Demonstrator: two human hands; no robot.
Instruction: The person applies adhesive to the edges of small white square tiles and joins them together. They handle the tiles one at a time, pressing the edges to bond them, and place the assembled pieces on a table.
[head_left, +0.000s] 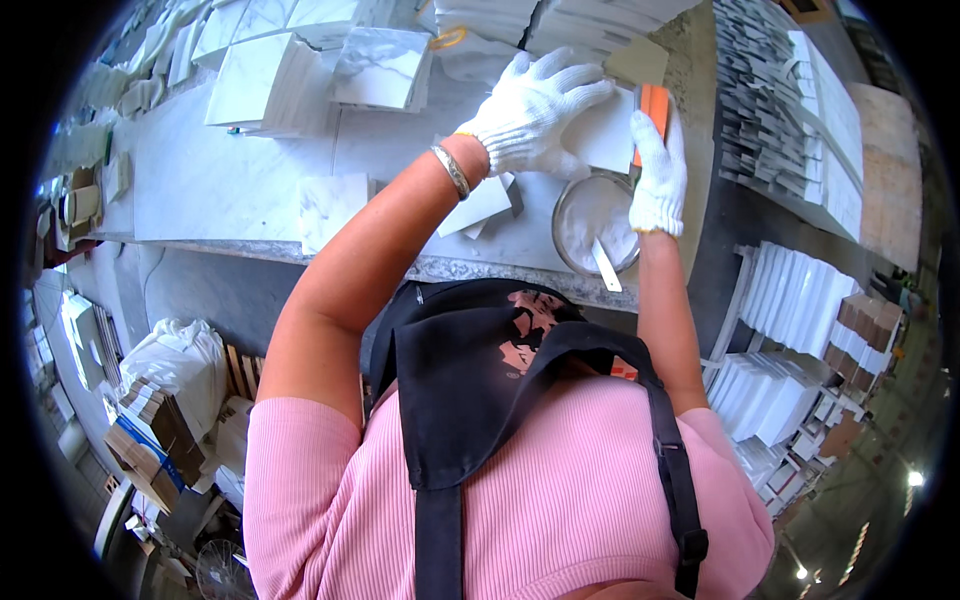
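Note:
My left hand (540, 112), in a white knitted glove, has its fingers spread and lies at the left edge of a white square tile (604, 135). At the tile's right side my right hand (660, 175), gloved too, is closed around an orange flat, bar-shaped tool (653, 112); its working face is hidden. Just below the tile stands a round tub (558, 232) of white paste, with a pale scraper (605, 266) leaning in it. Beneath my left wrist lie a few loose white tiles (474, 208), partly overlapping.
On the marble-topped bench (220, 195), a stack of grey-veined tiles (382, 66) stands beside another tile stack (262, 82). A single tile (333, 205) lies near the front edge. More tiles (800, 300) are stacked at the right, and boxes (150, 430) sit low at the left.

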